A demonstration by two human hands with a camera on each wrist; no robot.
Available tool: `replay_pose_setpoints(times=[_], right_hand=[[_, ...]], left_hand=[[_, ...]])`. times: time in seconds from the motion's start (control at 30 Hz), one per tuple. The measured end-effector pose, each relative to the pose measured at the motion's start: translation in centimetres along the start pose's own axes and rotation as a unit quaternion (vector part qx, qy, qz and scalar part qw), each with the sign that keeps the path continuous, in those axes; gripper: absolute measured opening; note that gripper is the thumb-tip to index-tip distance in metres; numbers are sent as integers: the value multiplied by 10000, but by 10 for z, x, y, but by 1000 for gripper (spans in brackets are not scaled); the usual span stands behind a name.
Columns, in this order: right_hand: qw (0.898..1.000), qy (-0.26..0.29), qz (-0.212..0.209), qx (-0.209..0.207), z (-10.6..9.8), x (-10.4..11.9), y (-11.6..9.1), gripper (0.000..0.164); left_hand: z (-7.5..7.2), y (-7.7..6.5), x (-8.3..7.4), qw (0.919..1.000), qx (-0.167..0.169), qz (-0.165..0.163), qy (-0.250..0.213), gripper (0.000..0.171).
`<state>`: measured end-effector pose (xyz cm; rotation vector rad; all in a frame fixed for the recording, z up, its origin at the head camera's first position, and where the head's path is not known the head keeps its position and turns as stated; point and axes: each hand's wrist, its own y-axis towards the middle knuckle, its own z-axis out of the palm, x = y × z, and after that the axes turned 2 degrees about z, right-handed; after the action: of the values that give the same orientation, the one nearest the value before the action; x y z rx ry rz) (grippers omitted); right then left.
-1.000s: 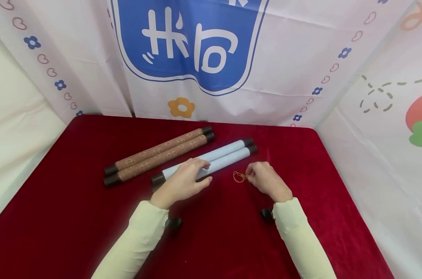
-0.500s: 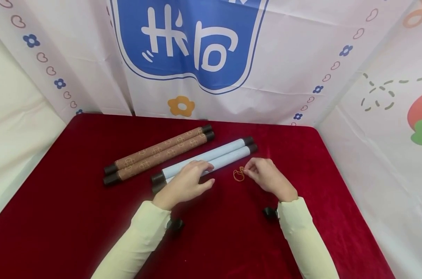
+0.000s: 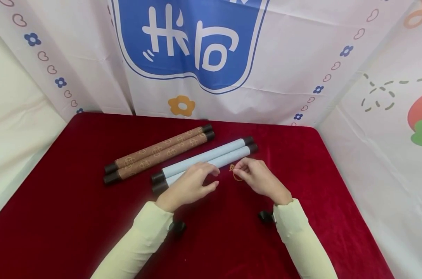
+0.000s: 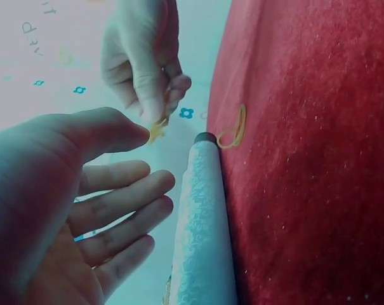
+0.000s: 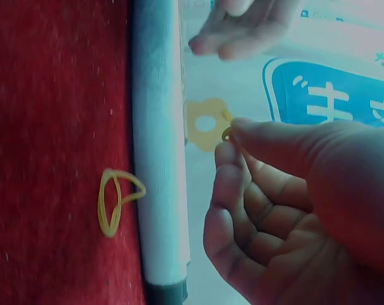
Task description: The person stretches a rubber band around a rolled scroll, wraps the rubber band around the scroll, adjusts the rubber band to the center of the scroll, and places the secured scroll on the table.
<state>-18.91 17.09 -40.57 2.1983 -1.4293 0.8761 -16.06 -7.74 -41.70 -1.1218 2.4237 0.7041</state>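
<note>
Since the earlier frame, the right hand (image 3: pixel 263 180) and the small yellow rubber band (image 4: pixel 156 132) held by it have been moved a little to the left, and the left hand (image 3: pixel 191 184) has been brought slightly to the right, so the gap between them is made narrower. At the far left, two brown rolls (image 3: pixel 165 155) with dark ends are laid side by side on the red cloth (image 3: pixel 214 240). Next, two pale blue rolls (image 3: pixel 204 157) are seen; they look stiff, and a grip around the middle would be advised, since they may roll. Nothing is held by the left hand: its thumb and fingers are kept well apart, over the blue rolls. Between the hands, the rubber band is raised above the cloth. It can be judged very light, soft and stretchy, easily twisted; it is best taken by the free side of its loop, with fingertips put inside. Below it, a second rubber band (image 5: pixel 119 206) is left loose on the cloth near the blue rolls. At the right, the first one is pinched between thumb and forefinger, the other fingers being curled.
</note>
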Motion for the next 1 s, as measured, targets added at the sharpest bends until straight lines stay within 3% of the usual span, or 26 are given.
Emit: replay_pose_setpoints(times=[0.17, 0.4, 1.0], right_hand=[[9995, 140, -244, 141, 6, 8, -1, 9], [9977, 338, -556, 191, 12, 16, -3, 9], [9958, 656, -475, 419, 15, 22, -5, 9]], left_hand=[[4, 1, -4, 9996, -119, 230, -62, 21], [6, 1, -9, 9995, -183, 234, -107, 19], [8, 0, -8, 9988, -463, 46, -143, 10]])
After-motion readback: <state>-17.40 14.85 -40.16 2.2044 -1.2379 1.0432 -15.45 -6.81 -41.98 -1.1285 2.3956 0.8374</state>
